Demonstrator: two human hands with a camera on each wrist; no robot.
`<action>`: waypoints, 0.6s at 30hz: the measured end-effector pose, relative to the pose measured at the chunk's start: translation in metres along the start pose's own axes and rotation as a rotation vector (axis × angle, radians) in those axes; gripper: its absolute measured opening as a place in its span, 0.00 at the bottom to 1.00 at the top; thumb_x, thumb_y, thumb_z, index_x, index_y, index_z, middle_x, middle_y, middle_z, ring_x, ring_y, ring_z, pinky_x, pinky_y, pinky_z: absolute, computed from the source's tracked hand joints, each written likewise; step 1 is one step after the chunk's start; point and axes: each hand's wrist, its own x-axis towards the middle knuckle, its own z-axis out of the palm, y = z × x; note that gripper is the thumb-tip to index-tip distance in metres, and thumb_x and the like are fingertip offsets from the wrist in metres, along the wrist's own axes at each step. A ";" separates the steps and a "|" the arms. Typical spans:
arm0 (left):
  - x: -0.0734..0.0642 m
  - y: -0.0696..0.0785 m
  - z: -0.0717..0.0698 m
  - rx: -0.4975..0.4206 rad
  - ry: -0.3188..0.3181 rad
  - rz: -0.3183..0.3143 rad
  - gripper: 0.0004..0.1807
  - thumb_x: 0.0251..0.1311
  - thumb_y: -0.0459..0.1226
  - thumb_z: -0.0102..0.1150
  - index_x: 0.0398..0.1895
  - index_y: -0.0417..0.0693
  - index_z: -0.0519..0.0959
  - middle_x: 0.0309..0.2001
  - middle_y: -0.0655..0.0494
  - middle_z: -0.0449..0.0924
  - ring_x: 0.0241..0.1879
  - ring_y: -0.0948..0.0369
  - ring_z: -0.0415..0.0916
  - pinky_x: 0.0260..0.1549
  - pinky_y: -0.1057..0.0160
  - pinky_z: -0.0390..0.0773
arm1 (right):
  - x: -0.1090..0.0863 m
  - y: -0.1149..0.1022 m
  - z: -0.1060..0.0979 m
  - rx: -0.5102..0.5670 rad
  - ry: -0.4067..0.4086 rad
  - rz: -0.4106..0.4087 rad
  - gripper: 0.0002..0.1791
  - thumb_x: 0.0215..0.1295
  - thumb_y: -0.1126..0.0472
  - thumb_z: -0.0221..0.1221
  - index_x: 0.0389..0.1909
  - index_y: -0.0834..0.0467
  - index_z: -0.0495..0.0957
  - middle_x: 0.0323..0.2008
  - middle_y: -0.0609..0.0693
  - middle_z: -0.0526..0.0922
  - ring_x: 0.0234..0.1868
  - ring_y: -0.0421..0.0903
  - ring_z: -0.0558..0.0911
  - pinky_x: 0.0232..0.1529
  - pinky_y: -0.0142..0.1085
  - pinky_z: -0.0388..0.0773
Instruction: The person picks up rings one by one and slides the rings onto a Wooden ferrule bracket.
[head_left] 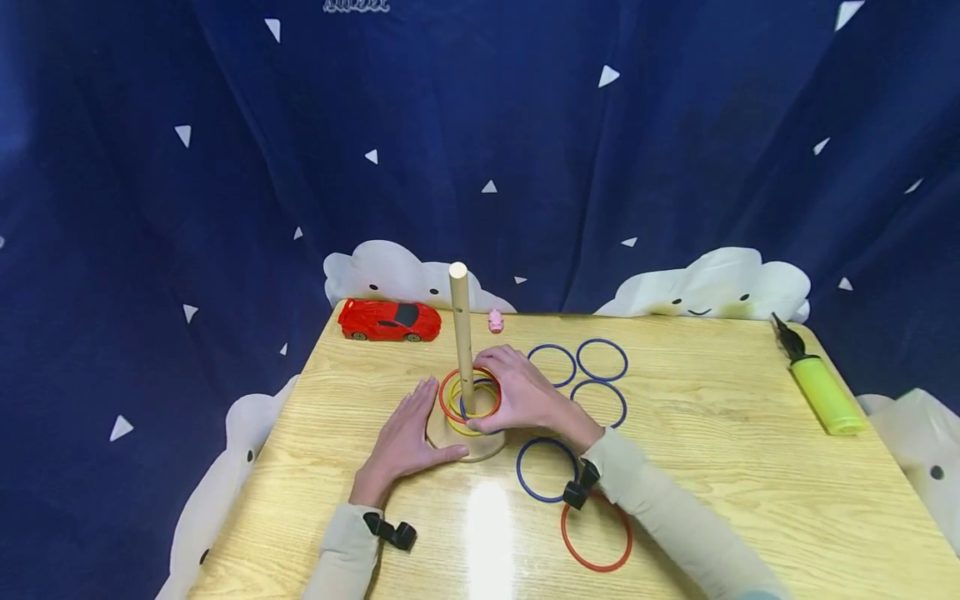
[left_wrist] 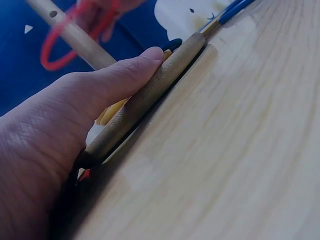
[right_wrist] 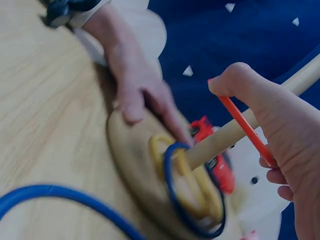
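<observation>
A wooden pole (head_left: 461, 333) stands upright on a round wooden base (head_left: 480, 450). My right hand (head_left: 521, 392) grips a red ring (right_wrist: 245, 127) by its near side, with the pole passing through it. The ring is above the base, apart from the rings below. Yellow rings (right_wrist: 202, 192) and a blue ring (right_wrist: 169, 175) lie round the pole's foot. My left hand (head_left: 405, 437) rests against the left side of the base, its fingers straight; in the left wrist view the thumb (left_wrist: 120, 77) lies over the base's edge.
Several blue rings (head_left: 602, 340) lie right of the base, and another red ring (head_left: 597, 569) lies near the right forearm. A red toy car (head_left: 390, 321) and a small pink figure (head_left: 496, 322) stand at the back. A green pump (head_left: 825, 396) lies far right.
</observation>
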 end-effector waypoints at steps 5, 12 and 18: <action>0.000 0.001 -0.001 0.001 0.005 -0.002 0.74 0.43 0.78 0.65 0.85 0.46 0.48 0.85 0.54 0.47 0.84 0.55 0.42 0.81 0.49 0.49 | -0.004 0.009 0.020 -0.034 -0.038 0.019 0.47 0.41 0.31 0.75 0.58 0.58 0.80 0.57 0.50 0.80 0.61 0.48 0.75 0.63 0.46 0.76; 0.000 0.002 0.000 0.007 -0.005 -0.009 0.75 0.43 0.79 0.65 0.86 0.47 0.46 0.85 0.54 0.46 0.84 0.56 0.41 0.82 0.50 0.47 | -0.007 0.012 0.040 -0.069 -0.073 0.021 0.52 0.41 0.26 0.72 0.62 0.58 0.79 0.59 0.48 0.78 0.63 0.47 0.73 0.66 0.43 0.73; 0.001 0.002 0.000 -0.006 -0.001 -0.009 0.75 0.43 0.78 0.66 0.86 0.47 0.47 0.85 0.55 0.47 0.84 0.56 0.42 0.82 0.49 0.47 | -0.008 0.013 0.046 -0.059 -0.095 0.033 0.52 0.44 0.23 0.70 0.62 0.56 0.78 0.60 0.47 0.77 0.64 0.46 0.71 0.68 0.43 0.71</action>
